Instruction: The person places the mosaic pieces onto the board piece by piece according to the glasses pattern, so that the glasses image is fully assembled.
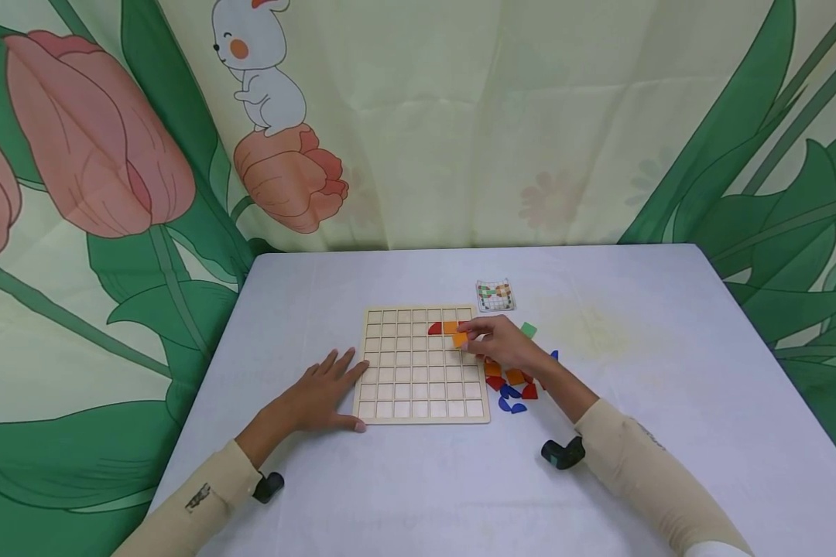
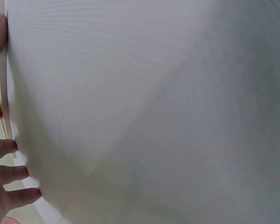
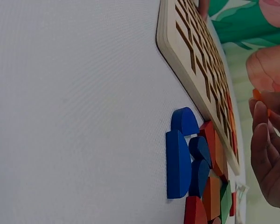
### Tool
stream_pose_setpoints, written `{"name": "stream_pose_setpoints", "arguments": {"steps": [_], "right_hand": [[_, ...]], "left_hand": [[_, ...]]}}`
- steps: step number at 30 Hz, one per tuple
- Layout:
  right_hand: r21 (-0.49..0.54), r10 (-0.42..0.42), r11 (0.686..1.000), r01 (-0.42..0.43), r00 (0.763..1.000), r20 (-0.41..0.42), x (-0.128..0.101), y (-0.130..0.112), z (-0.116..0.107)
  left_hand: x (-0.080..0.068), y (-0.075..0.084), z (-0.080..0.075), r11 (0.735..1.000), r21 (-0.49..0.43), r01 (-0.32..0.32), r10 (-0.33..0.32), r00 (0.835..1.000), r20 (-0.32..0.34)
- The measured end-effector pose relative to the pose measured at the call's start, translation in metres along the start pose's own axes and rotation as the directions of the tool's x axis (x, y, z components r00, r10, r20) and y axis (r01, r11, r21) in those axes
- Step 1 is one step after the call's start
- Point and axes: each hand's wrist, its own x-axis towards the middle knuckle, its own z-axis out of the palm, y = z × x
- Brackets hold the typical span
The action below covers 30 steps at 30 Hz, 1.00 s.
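Note:
A wooden grid board (image 1: 397, 365) lies on the table, divided into small square cells. Beside its left edge my left hand (image 1: 323, 394) rests with fingers spread, the thumb and a fingertip at the frame. Over the upper right cells, my right hand (image 1: 498, 340) pinches an orange square block (image 1: 460, 340) between thumb and fingers; the right wrist view shows only slivers of that block (image 3: 257, 95). In the top rows sit a red rounded piece (image 1: 435, 329) and an orange square piece (image 1: 450, 327). Another red piece there is partly hidden by the fingertips.
Right of the board lie several loose blocks: blue half-round pieces (image 3: 178, 164), red pieces (image 1: 529, 392), orange squares (image 1: 515, 377) and a green one (image 1: 528, 330). A small pattern card (image 1: 495, 295) lies behind the board. A printed curtain (image 1: 460, 139) hangs behind the white-covered table (image 1: 641, 371).

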Motion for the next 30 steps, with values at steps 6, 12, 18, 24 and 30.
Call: {"name": "stream_pose_setpoints", "arguments": {"steps": [6,12,18,24,30], "right_hand": [[0.012,-0.001,1.000,0.001,1.000,0.007,0.004,-0.002,0.004],[0.013,0.007,1.000,-0.007,1.000,-0.007,0.007,-0.005,0.007],[-0.018,0.028,0.999,-0.029,1.000,-0.011,0.012,-0.005,0.012],[-0.042,0.047,0.998,-0.048,0.999,-0.008,0.016,-0.004,0.017],[-0.033,0.013,0.999,-0.013,1.000,0.009,0.019,-0.005,0.020]], "left_hand": [[0.001,-0.001,0.001,1.000,0.001,-0.001,0.001,1.000,-0.005],[0.001,-0.002,0.002,1.000,0.008,-0.002,0.002,1.000,-0.005],[0.001,-0.002,0.003,1.000,0.005,-0.005,0.005,1.000,-0.012],[0.001,-0.003,0.003,1.000,0.000,0.001,-0.001,1.000,0.000],[0.001,-0.003,0.003,1.000,0.003,0.002,-0.002,1.000,0.005]]}}
